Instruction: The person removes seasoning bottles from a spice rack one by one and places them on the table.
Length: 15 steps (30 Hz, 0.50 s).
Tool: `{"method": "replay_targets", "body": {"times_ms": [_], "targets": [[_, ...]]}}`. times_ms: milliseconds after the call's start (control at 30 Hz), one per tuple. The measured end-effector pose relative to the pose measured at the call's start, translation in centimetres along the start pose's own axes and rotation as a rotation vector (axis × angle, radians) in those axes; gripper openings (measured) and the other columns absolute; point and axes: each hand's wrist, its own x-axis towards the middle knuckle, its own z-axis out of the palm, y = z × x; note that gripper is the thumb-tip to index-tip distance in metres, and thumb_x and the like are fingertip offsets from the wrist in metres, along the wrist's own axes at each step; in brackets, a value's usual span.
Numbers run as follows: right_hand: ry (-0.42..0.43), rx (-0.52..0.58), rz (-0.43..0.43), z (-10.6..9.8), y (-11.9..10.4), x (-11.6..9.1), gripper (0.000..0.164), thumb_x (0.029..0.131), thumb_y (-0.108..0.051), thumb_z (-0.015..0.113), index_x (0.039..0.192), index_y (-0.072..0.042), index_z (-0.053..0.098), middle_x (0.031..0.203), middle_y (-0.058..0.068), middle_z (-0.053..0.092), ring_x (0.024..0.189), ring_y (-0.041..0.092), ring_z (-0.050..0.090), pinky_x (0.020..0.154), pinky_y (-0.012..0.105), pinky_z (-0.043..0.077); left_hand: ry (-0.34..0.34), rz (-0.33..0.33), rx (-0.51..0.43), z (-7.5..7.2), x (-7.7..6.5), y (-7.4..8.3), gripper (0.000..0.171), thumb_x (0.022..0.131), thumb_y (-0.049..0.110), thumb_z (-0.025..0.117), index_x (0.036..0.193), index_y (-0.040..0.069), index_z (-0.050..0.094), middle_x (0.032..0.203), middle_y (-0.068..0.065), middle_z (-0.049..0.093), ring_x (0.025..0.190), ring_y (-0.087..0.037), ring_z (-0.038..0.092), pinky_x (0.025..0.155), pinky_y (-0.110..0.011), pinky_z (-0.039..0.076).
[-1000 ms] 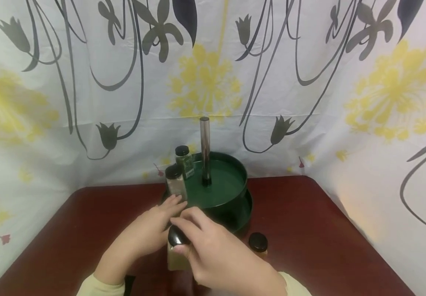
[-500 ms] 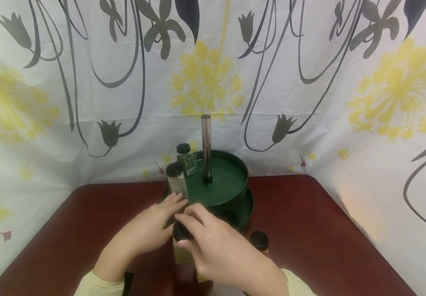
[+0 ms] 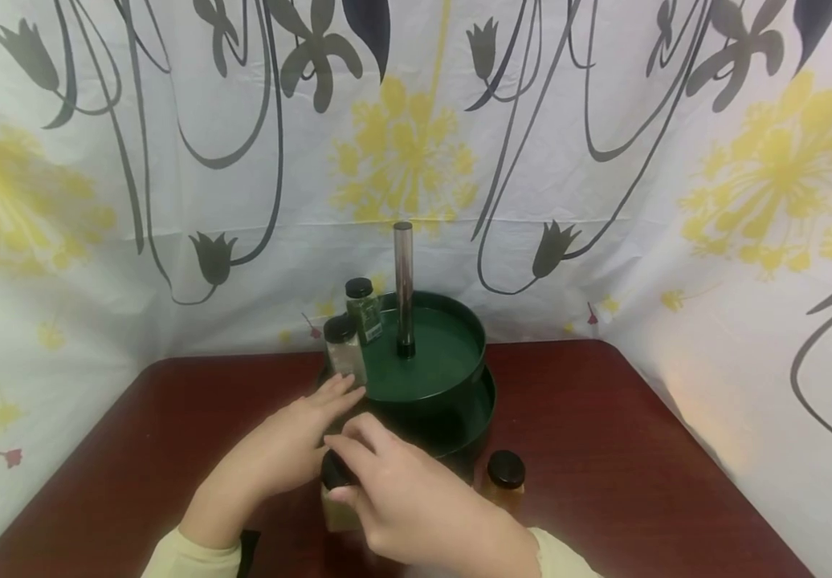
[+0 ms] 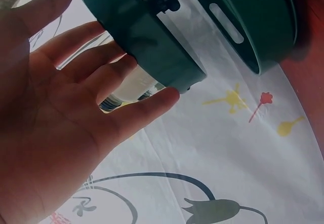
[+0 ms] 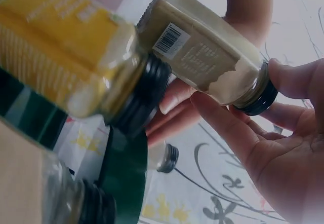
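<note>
My right hand (image 3: 416,502) grips a spice jar by its black lid. This glass jar (image 5: 197,46) holds beige powder and has a barcode label; in the right wrist view it lies tilted between thumb and fingers. Just left of it, my left hand (image 3: 271,453) is spread, its fingertips at the rim of a green two-tier round tray (image 3: 434,385). In the left wrist view these outstretched fingers (image 4: 142,112) lie along the upper tier's wall. A jar of pale contents (image 3: 346,361) stands on the upper tier by the left fingertips, a green herb jar (image 3: 367,317) behind it.
A metal post (image 3: 403,289) rises from the tray's centre. To the right of my right hand a black-lidded jar (image 3: 506,474) stands on the dark red table (image 3: 575,433). The right wrist view shows a yellow-labelled jar (image 5: 66,46) up close. A flowered curtain (image 3: 532,160) surrounds the table.
My right hand first shifts the jar slightly right and away, then back left and closer to me. The left hand stays against the tray.
</note>
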Motion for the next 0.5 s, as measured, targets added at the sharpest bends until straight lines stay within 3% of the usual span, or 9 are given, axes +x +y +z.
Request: {"method": "replay_targets", "body": {"times_ms": [100, 233, 333, 500], "targets": [[-0.04, -0.004, 0.0, 0.5, -0.2, 0.1, 0.042, 0.101, -0.033, 0.048, 0.138, -0.012, 0.047, 0.125, -0.006, 0.043, 0.094, -0.004, 0.045, 0.076, 0.005, 0.043, -0.002, -0.006, -0.01, -0.1, -0.1, 0.0, 0.065, 0.088, 0.0, 0.065, 0.146, 0.018, 0.044, 0.157, -0.002, 0.025, 0.141, -0.022, 0.022, 0.1, -0.05, 0.042], [-0.046, -0.035, -0.026, 1.2, -0.3, 0.2, 0.043, 0.1, -0.026, 0.052, 0.14, -0.012, 0.043, 0.126, -0.006, 0.041, 0.106, -0.002, 0.042, 0.082, 0.006, 0.041, 0.007, -0.003, -0.013, -0.2, -0.2, 0.0, 0.051, 0.098, 0.018, 0.057, 0.147, 0.018, 0.044, 0.157, -0.002, 0.025, 0.141, -0.021, 0.021, 0.103, -0.053, 0.038], [-0.06, -0.043, -0.016, 1.5, -0.2, 0.1, 0.047, 0.1, -0.024, 0.053, 0.143, -0.012, 0.039, 0.129, -0.004, 0.04, 0.11, 0.0, 0.043, 0.084, 0.008, 0.042, 0.019, 0.018, -0.003, -0.2, -0.1, -0.1, 0.049, 0.1, 0.032, 0.053, 0.146, 0.017, 0.044, 0.156, -0.003, 0.026, 0.141, -0.021, 0.022, 0.104, -0.052, 0.038], [-0.138, -0.067, 0.047, 1.9, 0.0, 0.1, 0.059, 0.099, -0.027, 0.055, 0.15, -0.012, 0.029, 0.136, -0.002, 0.04, 0.113, 0.001, 0.046, 0.084, 0.01, 0.046, 0.032, 0.043, -0.003, -0.1, 0.0, -0.3, 0.049, 0.099, 0.027, 0.055, 0.146, 0.016, 0.045, 0.156, -0.004, 0.027, 0.141, -0.021, 0.023, 0.103, -0.051, 0.038]]}}
